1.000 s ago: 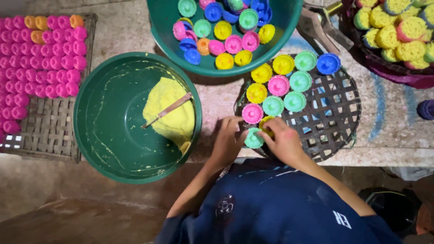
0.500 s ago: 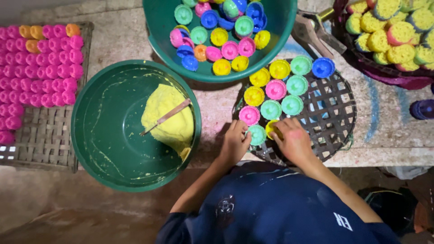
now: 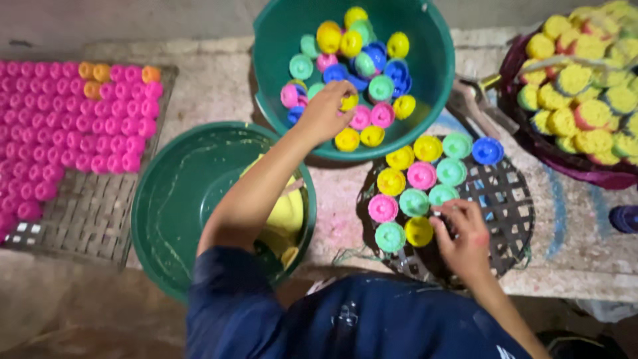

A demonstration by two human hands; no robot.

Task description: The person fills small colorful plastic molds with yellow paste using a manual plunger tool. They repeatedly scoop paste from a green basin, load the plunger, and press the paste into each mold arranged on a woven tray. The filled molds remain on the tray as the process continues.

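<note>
plastic cups in teal tub at 12 | left hand fingers curled on a cup, picking | right hand pinches cup on woven tray at 3 | likely next: carry cup to tray row

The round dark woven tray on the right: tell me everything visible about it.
The round dark woven tray looks like flat plaited strips with square gaps, lying flat on the pale stone surface below the large green tub. Small round plastic cups in yellow, pink, green and blue sit in rows on its left half. The right hand rests over it; its right half is bare.
</note>
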